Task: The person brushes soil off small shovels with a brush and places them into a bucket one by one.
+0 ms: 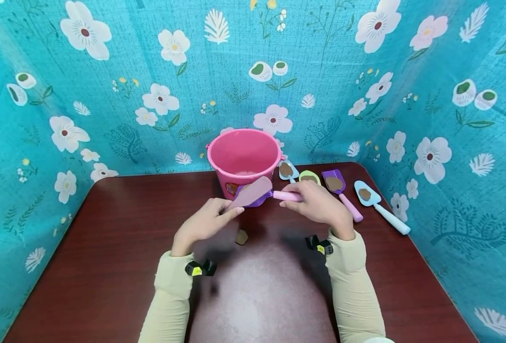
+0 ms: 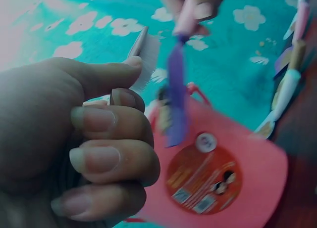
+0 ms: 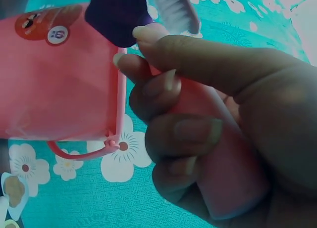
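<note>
In the head view my left hand (image 1: 204,220) grips a brush (image 1: 254,190) with a pale pink back. The left wrist view shows its white bristles (image 2: 147,65). My right hand (image 1: 320,204) holds a toy shovel by its pink handle (image 1: 286,196). The shovel's purple blade (image 1: 258,202) lies partly hidden below the brush. Brownish material shows on one side of that blade in the left wrist view, blurred. Both tools are up in front of a pink bucket (image 1: 224,182). A small brown piece (image 1: 242,237) lies on the table beneath them.
Right of the bucket lie several toy shovels bearing brown patches: a light blue one (image 1: 294,171), a green one (image 1: 316,175), a purple one with pink handle (image 1: 351,207) and another light blue one (image 1: 391,218). A flowered blue cloth (image 1: 218,85) surrounds the dark red table (image 1: 120,247).
</note>
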{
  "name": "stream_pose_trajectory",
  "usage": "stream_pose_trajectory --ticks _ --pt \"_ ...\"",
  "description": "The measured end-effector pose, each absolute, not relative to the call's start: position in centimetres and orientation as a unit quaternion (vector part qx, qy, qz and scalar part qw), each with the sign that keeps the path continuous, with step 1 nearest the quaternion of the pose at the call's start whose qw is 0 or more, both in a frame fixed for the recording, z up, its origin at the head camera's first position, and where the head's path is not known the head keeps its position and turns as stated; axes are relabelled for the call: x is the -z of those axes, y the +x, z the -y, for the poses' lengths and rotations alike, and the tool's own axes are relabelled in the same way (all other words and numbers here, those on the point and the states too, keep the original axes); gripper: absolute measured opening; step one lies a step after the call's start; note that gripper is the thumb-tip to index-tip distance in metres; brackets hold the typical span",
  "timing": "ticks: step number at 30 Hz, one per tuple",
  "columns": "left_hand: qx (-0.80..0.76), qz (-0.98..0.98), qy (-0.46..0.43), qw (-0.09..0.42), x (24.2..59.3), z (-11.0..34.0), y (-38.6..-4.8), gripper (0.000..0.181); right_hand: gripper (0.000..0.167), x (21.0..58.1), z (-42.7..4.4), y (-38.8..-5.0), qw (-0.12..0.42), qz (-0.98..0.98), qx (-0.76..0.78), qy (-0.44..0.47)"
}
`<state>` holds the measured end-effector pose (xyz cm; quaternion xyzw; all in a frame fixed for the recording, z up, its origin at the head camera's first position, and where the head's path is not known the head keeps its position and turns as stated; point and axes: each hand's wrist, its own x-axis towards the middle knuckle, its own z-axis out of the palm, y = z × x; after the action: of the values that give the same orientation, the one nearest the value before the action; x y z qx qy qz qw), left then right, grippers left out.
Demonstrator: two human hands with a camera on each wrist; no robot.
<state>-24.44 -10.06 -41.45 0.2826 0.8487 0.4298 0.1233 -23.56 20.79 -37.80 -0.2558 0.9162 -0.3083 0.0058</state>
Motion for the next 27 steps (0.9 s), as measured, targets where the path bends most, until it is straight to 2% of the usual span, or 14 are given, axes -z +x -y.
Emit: stream_pose_trajectory --ticks 6,27 --pt "-0.405 -0.860 0.284 0.123 41.8 9.4 -24.5 0.040 0.009 37.6 -21.0 -23.5 -0.003 -0.916 0.306 -0.258" --pt "-0.379 -0.889 0.230 0.112 41.2 12.2 -24.8 0.037 0.012 37.7 -21.4 -23.6 0.010 -0.910 0.319 -0.266"
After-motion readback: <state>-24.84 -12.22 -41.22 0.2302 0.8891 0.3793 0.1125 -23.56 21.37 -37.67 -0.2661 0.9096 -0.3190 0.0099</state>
